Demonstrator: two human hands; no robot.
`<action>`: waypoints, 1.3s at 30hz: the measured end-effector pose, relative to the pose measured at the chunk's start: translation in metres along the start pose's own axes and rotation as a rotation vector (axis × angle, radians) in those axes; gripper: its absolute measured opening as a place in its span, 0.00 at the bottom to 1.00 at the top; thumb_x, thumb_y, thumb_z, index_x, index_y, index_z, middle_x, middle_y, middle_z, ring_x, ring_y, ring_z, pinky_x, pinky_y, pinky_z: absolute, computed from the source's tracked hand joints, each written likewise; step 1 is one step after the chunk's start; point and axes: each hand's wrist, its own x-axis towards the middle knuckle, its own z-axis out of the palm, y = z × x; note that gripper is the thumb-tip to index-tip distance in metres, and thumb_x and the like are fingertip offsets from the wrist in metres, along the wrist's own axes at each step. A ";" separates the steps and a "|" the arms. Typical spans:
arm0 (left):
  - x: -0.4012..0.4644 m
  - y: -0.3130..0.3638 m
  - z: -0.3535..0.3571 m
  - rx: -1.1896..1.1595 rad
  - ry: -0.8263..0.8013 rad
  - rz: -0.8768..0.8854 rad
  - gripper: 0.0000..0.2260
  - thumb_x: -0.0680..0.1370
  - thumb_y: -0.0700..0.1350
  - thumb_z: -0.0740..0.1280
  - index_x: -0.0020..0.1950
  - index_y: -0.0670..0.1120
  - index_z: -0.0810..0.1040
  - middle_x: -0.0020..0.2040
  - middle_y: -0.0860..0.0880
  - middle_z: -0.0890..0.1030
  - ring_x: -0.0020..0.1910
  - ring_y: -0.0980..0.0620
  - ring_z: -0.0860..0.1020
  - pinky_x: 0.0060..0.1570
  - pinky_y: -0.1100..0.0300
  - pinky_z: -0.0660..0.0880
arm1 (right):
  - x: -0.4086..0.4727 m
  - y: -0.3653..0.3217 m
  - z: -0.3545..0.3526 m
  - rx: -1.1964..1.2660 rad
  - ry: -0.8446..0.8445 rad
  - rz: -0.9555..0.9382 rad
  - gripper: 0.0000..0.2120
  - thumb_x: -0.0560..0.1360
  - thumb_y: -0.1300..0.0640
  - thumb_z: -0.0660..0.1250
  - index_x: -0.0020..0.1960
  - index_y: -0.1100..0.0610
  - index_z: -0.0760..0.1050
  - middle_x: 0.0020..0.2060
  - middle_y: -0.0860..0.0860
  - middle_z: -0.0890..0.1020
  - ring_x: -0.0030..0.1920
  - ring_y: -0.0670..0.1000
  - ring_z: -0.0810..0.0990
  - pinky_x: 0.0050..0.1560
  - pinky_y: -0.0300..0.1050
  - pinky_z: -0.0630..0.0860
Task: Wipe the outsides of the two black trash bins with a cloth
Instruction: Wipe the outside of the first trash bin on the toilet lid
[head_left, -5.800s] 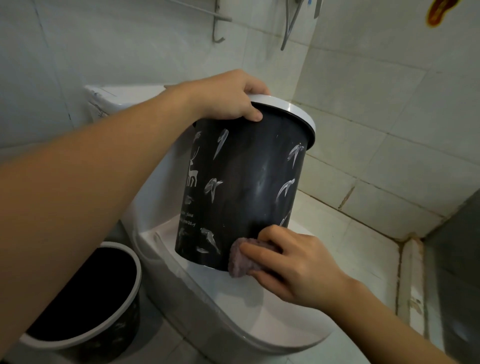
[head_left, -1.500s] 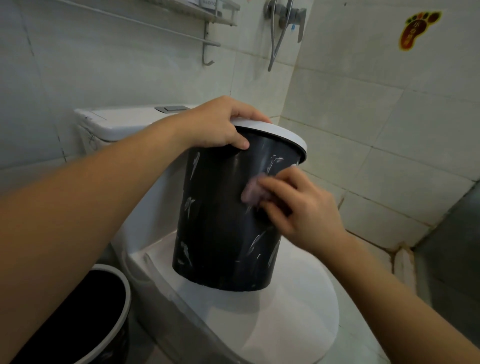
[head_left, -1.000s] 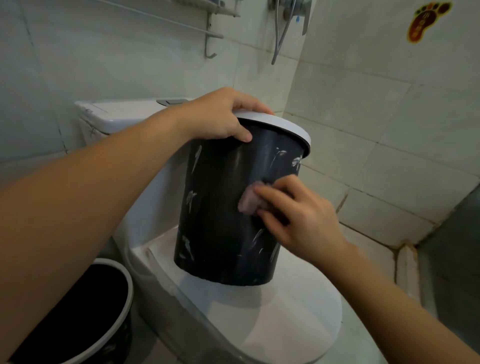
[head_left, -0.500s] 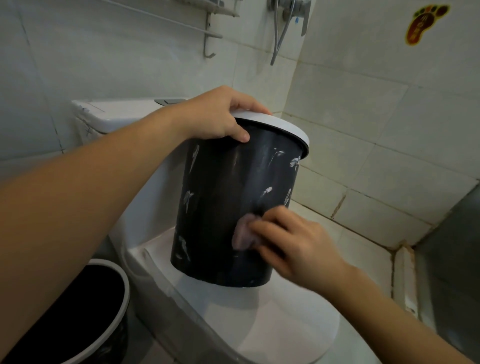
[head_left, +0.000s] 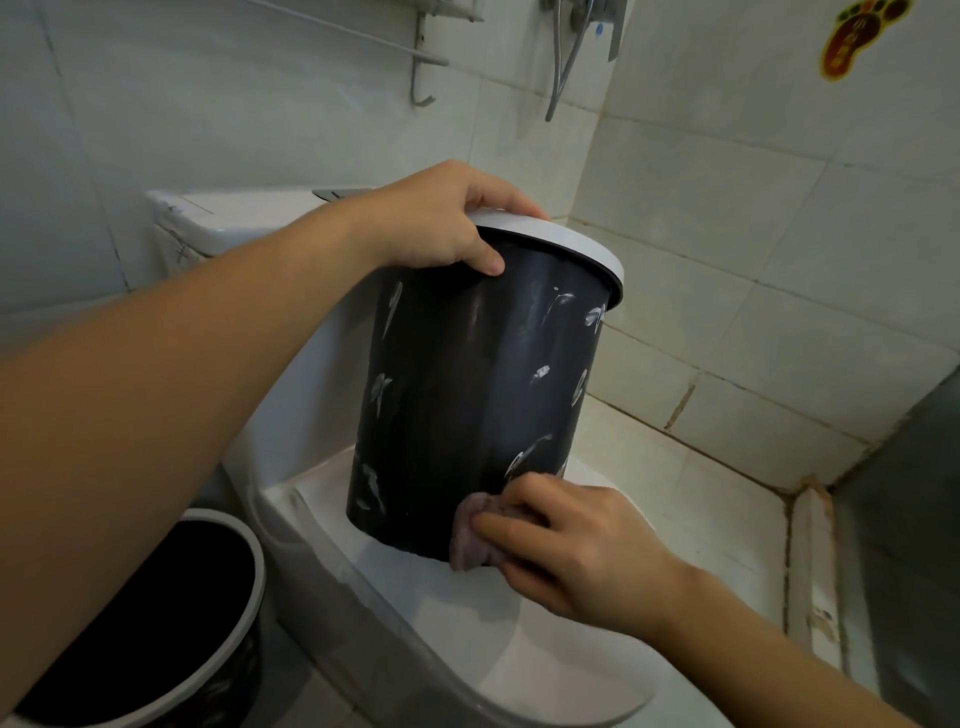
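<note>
A black trash bin (head_left: 467, 395) with a white rim and pale leaf marks stands tilted on the closed toilet lid (head_left: 519, 649). The left hand (head_left: 441, 223) grips its rim at the top, fingers (head_left: 519, 205) curled over the edge and thumb on the outer wall. Low on the bin's near side, the right hand (head_left: 576, 545) presses a pinkish cloth (head_left: 470, 540) against the wall, its fingers curled around the cloth. A second black trash bin (head_left: 156, 623) stands on the floor left of the toilet.
</note>
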 end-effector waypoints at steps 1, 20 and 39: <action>0.000 0.000 0.000 0.001 -0.003 -0.001 0.25 0.73 0.37 0.73 0.54 0.69 0.78 0.59 0.57 0.81 0.60 0.52 0.77 0.67 0.50 0.72 | 0.001 0.003 -0.002 -0.017 0.027 0.012 0.10 0.80 0.53 0.66 0.58 0.53 0.81 0.47 0.52 0.78 0.41 0.50 0.75 0.34 0.43 0.76; 0.001 -0.011 -0.009 -0.159 -0.018 -0.040 0.24 0.71 0.30 0.73 0.53 0.60 0.82 0.57 0.49 0.84 0.58 0.49 0.81 0.60 0.55 0.77 | -0.013 0.004 0.004 0.029 0.157 0.140 0.10 0.79 0.53 0.66 0.58 0.52 0.80 0.47 0.53 0.78 0.39 0.51 0.75 0.31 0.42 0.73; 0.006 -0.001 0.001 0.002 -0.021 -0.006 0.26 0.67 0.36 0.78 0.57 0.62 0.79 0.54 0.50 0.83 0.54 0.50 0.81 0.57 0.52 0.79 | 0.009 0.028 -0.006 0.104 0.346 0.364 0.17 0.76 0.49 0.69 0.61 0.57 0.79 0.51 0.50 0.80 0.47 0.49 0.79 0.46 0.38 0.77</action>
